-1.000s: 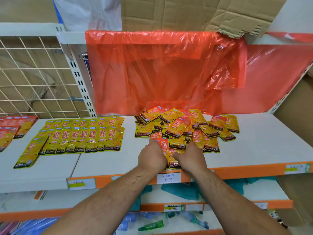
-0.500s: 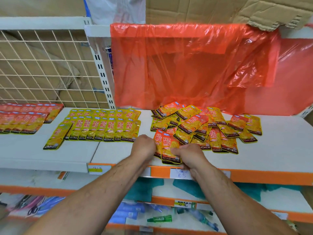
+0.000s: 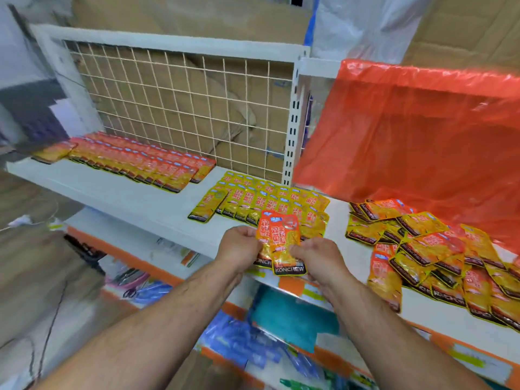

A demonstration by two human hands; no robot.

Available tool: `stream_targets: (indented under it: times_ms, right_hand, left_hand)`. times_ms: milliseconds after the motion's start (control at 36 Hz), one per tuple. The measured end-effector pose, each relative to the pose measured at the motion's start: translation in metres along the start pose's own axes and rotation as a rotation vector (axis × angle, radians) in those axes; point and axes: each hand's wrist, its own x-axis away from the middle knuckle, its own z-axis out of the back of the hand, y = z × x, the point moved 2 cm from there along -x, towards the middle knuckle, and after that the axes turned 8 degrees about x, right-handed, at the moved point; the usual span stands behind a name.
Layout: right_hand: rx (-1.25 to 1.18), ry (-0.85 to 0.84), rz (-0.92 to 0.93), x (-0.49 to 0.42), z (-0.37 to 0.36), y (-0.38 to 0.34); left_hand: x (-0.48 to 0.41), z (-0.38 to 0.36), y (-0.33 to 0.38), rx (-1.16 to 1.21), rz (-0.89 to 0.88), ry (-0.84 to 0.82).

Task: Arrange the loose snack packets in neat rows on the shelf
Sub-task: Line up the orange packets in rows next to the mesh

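**Q:** Hands?
**A:** Both on 1 small fan of orange packets point(image 3: 284, 243); my left hand point(image 3: 239, 249) pinches its left edge, my right hand point(image 3: 320, 260) grips the lower right corner with fingers curled; at least 2 packets in it, exact count unclear.

**Q:** Where is the fan?
**A:** Held upright over the front edge of the white shelf point(image 3: 126, 192), just in front of the right end of the yellow rows point(image 3: 253, 201); KONCHEW reads along the front packet's bottom.

**Q:** The rest?
**A:** Loose pile point(image 3: 427, 249) to my right on the same level, packets overlapping at all angles, below a red plastic sheet point(image 3: 408, 136); red rows point(image 3: 140, 161) lie far left along the wire mesh panel point(image 3: 183, 108); edges of the view are blurred.
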Motion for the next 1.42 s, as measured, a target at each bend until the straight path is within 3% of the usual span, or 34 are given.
stream_targets:
  times_ms: [361, 611, 1194, 1417]
  right_hand:
    - [0.029, -0.09, 0.129, 0.007, -0.183, -0.089]
    - [-0.083, -0.137, 0.148, 0.0, -0.312, -0.149]
    - [0.005, -0.401, 0.231, -0.113, -0.509, -0.264]
    - [-0.017, -0.389, 0.242, -0.156, -0.562, -0.311]
  left_hand:
    - [-0.052, 0.199, -0.001, 0.126, -0.009, 0.132]
    - [-0.094, 0.334, -0.002, 0.172, -0.002, 0.182]
    - [-0.245, 0.512, 0.027, 0.157, 0.023, 0.416]
    - [-0.308, 0.56, 0.049, 0.119, -0.003, 0.474]
